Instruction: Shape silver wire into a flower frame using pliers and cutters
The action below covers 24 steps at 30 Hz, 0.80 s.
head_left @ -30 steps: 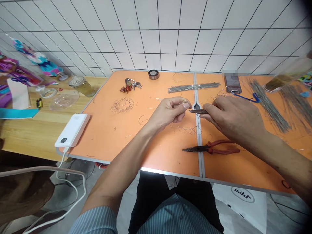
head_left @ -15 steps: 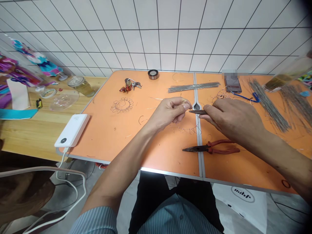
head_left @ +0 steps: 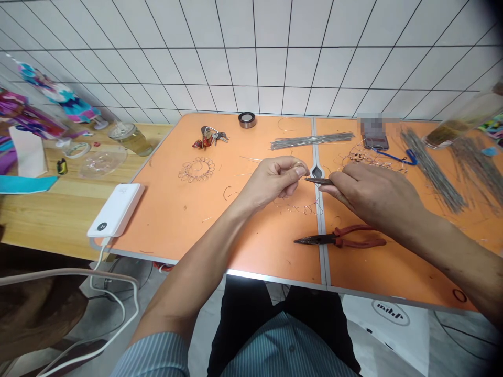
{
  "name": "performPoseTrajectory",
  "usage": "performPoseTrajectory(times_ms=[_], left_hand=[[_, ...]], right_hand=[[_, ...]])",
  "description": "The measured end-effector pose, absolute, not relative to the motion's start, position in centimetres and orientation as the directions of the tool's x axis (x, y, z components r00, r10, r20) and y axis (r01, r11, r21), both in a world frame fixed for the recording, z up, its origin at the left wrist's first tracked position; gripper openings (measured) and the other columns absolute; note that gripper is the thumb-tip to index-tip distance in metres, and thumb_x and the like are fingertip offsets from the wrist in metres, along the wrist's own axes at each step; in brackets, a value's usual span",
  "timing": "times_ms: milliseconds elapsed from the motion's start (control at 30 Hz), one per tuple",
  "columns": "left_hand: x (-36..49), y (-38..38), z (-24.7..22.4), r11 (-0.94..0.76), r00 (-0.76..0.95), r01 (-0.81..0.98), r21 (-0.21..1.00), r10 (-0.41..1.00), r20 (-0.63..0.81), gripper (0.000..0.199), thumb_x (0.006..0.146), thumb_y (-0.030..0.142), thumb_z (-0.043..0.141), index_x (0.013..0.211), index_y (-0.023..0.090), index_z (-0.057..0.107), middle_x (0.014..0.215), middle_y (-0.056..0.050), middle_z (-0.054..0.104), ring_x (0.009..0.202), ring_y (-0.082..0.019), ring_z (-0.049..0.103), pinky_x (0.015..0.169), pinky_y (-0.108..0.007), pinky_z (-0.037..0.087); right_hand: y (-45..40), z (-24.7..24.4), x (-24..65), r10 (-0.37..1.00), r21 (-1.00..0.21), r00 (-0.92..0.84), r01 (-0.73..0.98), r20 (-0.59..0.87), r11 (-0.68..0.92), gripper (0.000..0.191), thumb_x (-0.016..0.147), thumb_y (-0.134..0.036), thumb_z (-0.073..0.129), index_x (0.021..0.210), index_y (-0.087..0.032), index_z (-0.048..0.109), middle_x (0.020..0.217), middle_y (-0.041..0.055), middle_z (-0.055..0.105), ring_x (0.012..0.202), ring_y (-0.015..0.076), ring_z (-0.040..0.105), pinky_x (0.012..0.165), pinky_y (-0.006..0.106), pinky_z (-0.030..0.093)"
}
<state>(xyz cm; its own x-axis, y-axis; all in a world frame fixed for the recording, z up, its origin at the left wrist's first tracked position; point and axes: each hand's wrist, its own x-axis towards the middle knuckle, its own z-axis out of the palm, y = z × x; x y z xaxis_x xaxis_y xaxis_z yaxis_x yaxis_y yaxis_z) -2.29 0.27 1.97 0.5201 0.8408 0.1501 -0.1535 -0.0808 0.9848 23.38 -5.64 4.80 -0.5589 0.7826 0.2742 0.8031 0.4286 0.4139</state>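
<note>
Dark pliers (head_left: 320, 181), jutting from right grip (head_left: 371, 189)

"How is our bare left hand (head_left: 277, 178)?"
"We pinch its thumb (head_left: 297, 172) against curled fingers (head_left: 290, 190), bare left forearm (head_left: 204, 259) slanting up."
"And our bare right hand (head_left: 377, 193)?"
"We clench it, palm down."

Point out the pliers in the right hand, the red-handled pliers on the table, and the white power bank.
Held pliers (head_left: 319, 181): head view, on the dark metal nose.
Red-handled pliers (head_left: 332, 239): head view, metal near the pivot.
White power bank (head_left: 118, 207): head view, on its top face.
</note>
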Motion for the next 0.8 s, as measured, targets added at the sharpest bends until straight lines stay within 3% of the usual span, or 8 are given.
performPoseTrajectory(times_ms=[400,667,800], left_hand=[[-2.35,0.21,2.16,-0.056,0.521,-0.194,0.979,0.84,0.151,0.048,0.091,0.062,0.094,0.093,0.018,0.076,0.057,0.004,0.059,0.051,-0.008,0.048,0.049,-0.023,0.034],[-2.39,0.29,2.01,-0.069,0.52,-0.205,0.976,0.837,0.169,0.05,0.091,0.066,0.093,0.093,0.018,0.077,0.057,0.004,0.059,0.05,-0.009,0.048,0.049,-0.024,0.035],[-2.4,0.3,2.1,-0.067,0.521,-0.203,0.977,0.837,0.166,0.052,0.09,0.068,0.093,0.092,0.018,0.077,0.057,0.004,0.059,0.05,-0.009,0.048,0.049,-0.024,0.035]], right_hand=[[-4.97,5.23,23.66,0.877,0.088,-0.461,0.887,0.138,0.453,0.076,0.122,-0.068,0.022,0.128,-0.022,0.083,0.11,0.0145,0.08,0.086,0.0283,0.07,0.062,0.035,0.029],[-4.88,5.0,23.73,0.867,0.069,-0.47,0.882,0.164,0.465,0.085,0.121,-0.071,0.014,0.128,-0.022,0.083,0.112,0.0143,0.082,0.093,0.0321,0.076,0.062,0.037,0.034],[-4.89,4.69,23.85,0.863,0.027,-0.477,0.877,0.167,0.48,0.077,0.123,-0.069,0.021,0.124,-0.023,0.083,0.112,0.0139,0.083,0.093,0.0306,0.076,0.067,0.037,0.04]])
